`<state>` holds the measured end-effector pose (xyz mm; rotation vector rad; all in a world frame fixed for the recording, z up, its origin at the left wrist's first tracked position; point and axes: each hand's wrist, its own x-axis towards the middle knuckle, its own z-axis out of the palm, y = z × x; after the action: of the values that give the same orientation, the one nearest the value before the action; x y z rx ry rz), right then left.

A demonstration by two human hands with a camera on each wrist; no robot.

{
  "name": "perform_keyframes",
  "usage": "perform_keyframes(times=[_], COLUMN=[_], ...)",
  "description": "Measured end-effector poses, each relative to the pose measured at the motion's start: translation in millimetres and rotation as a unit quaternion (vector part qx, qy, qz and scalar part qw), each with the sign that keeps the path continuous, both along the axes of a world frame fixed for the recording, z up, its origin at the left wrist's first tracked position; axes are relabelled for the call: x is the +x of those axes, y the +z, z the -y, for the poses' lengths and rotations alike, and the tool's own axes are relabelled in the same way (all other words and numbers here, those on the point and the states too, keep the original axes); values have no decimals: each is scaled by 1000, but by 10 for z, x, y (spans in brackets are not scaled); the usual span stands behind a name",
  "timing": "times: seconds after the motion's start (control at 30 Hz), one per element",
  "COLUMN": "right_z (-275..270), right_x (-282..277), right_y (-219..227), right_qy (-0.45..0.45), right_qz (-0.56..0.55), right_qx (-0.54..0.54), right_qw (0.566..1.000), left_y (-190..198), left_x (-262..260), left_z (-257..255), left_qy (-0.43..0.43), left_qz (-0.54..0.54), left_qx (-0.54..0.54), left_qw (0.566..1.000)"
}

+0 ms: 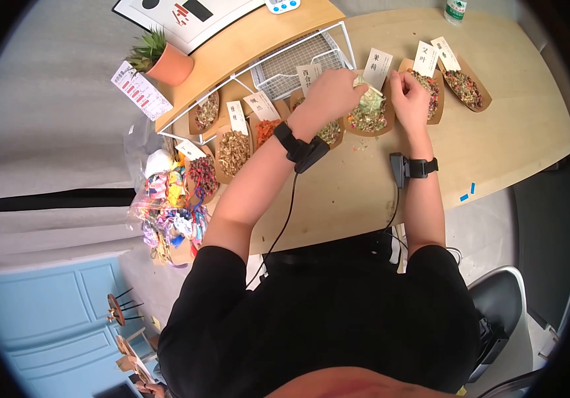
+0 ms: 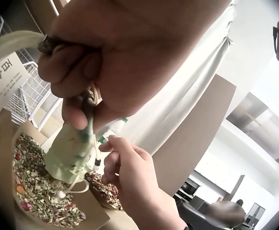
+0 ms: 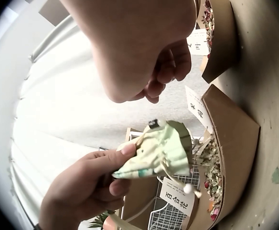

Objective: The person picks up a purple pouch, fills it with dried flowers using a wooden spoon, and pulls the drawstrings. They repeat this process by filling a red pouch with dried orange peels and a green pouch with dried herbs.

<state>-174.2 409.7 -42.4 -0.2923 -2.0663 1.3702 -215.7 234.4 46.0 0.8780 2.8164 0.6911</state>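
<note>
Left of the grip, a brown paper boat-shaped tray (image 1: 274,144) holds shredded orange petals. The left hand (image 1: 333,96) is clamped on the narrow end of a pale green fabric drawstring pouch (image 3: 156,153), which hangs below the grip, its ruffled mouth tipped towards a brown paper tray of mixed dried flowers and leaves (image 3: 235,143); a white bead (image 3: 188,188) dangles from its cord. Just right of the grip, the right hand (image 1: 412,103) hovers with loosely bent fingers, apparently holding nothing. The step in hand looks like emptying the pouch; the next move probably calls for a gentle shake, with the mouth kept over the tray to avoid spilling.
</note>
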Motion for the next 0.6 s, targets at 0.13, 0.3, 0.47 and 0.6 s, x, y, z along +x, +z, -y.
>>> perform_keyframes(times=[0.13,0.3,0.47,0.6], right_z=[16,11,-7,-11], right_x=[10,25,27,23], right_y=[18,36,23,9], right_qy=[4,-2,3,2], right_qz=[-8,-13,-12,-7], right_qx=[0,16,13,13], right_qw=[1000,1000,1000,1000], left_y=[-28,63,-2,133], left_x=[3,66,28,120], left_z=[23,4,5,-17], left_qy=[1,6,19,26], left_qz=[10,29,11,23], left_qx=[27,30,-3,12], left_qw=[1000,999,1000,999])
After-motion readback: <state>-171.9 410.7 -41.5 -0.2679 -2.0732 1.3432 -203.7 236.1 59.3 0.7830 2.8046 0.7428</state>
